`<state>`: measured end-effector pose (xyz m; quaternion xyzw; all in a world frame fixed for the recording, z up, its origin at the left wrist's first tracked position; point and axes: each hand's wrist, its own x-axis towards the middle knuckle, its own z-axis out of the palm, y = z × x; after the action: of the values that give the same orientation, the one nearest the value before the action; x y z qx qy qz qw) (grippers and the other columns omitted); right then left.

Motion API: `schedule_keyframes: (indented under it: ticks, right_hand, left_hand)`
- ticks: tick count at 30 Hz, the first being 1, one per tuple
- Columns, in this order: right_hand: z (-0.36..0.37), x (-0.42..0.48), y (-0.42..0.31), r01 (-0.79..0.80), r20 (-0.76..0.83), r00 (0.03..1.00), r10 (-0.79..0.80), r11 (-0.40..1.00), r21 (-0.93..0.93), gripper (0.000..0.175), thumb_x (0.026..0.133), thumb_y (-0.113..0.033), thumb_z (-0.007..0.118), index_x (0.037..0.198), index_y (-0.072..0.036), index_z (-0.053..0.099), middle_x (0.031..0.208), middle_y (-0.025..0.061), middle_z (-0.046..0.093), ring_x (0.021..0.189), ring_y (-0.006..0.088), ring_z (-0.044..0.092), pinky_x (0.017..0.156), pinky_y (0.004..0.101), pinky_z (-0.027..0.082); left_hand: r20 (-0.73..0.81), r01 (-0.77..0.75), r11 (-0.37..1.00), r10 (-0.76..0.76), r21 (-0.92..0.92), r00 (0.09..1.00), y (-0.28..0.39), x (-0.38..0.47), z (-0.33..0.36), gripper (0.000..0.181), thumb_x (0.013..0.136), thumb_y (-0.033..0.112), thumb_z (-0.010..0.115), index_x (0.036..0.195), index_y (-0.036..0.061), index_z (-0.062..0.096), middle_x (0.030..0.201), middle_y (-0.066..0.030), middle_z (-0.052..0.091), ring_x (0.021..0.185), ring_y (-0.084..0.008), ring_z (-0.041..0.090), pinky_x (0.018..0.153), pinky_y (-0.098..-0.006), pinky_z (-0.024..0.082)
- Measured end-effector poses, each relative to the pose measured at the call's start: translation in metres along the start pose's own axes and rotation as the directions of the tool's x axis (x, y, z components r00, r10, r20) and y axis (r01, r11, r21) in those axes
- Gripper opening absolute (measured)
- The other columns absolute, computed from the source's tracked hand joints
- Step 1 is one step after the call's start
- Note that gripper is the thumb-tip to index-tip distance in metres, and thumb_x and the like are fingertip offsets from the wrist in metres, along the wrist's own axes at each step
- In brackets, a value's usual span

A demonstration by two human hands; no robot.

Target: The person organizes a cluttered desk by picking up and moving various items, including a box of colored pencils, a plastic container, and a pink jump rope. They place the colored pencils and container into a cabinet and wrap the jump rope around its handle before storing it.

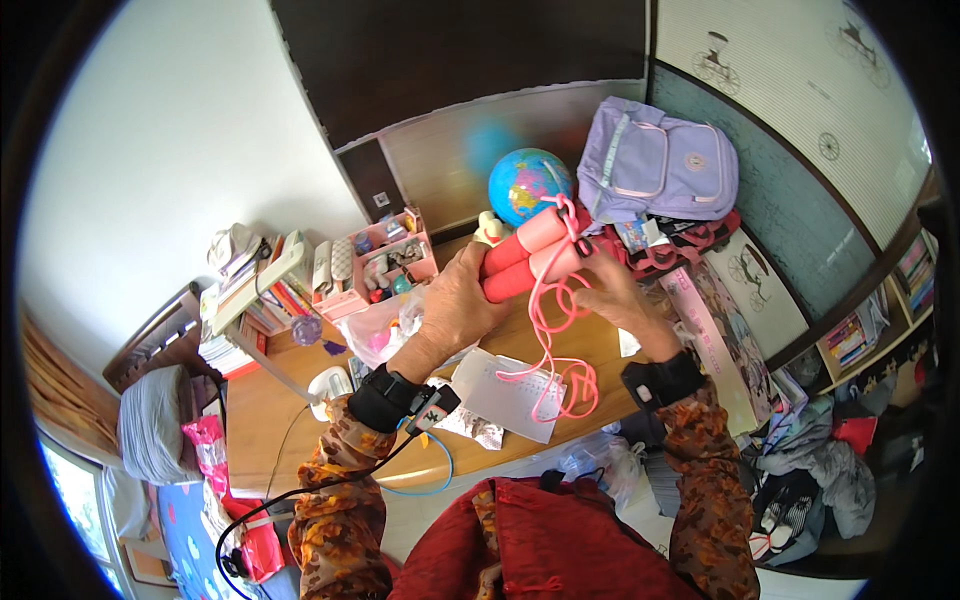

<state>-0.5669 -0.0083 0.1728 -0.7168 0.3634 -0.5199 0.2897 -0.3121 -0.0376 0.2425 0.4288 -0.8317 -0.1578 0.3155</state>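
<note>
My left hand (465, 296) is closed around the red grips of two skipping rope handles (534, 255), held side by side above the desk. Their pink ends point to the right. A pink skipping rope cord (551, 360) loops over these ends and hangs in loose coils. By the ends of the handles is my right hand (619, 289), its thumb apart from the fingers. Its fingertips are partly hidden, so a grip on the cord cannot be made out. Below the coils, white paper sheets (506, 390) lie on the wooden desk (289, 401).
Behind the handles stand a globe (529, 184) and a lilac backpack (660, 161). A pink organizer box (345, 304), books (281, 300) and a desk lamp (274, 367) are at the left. A long pink box (712, 337) lines the right side. Clothes (817, 465) are piled at the lower right.
</note>
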Motion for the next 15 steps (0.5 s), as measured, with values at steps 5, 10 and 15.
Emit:
schedule_keyframes:
  ticks: [5,10,15]
  right_hand:
    - [0.002,0.003,-0.025,-0.320,0.357,0.897,0.260,0.940,0.120,0.024,0.089,-0.022,0.064,0.102,-0.001,0.062,0.084,-0.0008,0.061,0.074,0.0062,0.056,0.064,0.0233,0.045]
    - [-0.044,-0.027,-0.046,-0.493,0.315,0.827,0.465,0.870,0.010,0.017,0.092,-0.016,0.057,0.090,-0.001,0.064,0.073,-0.0036,0.056,0.065,0.0023,0.049,0.055,0.0212,0.038]
    - [-0.083,-0.060,-0.071,-0.367,0.140,0.917,0.373,0.928,-0.067,0.018,0.091,-0.016,0.058,0.088,0.001,0.064,0.069,-0.0047,0.050,0.063,0.0026,0.044,0.053,0.0217,0.035]
  left_hand:
    - [-0.180,-0.121,0.991,0.128,0.053,0.975,0.009,0.005,0.011,0.046,0.069,0.016,0.075,0.108,0.0042,0.054,0.098,-0.0180,0.060,0.094,-0.0385,0.059,0.080,-0.0461,0.049]
    - [-0.360,-0.082,0.964,0.172,0.252,0.917,-0.021,0.011,-0.005,0.047,0.067,0.015,0.077,0.107,0.0056,0.054,0.097,-0.0167,0.059,0.091,-0.0382,0.059,0.079,-0.0468,0.047]
    - [-0.415,0.017,0.944,0.128,0.329,0.901,-0.047,0.014,-0.017,0.049,0.067,0.015,0.077,0.109,0.0047,0.054,0.097,-0.0161,0.058,0.091,-0.0379,0.057,0.079,-0.0464,0.047]
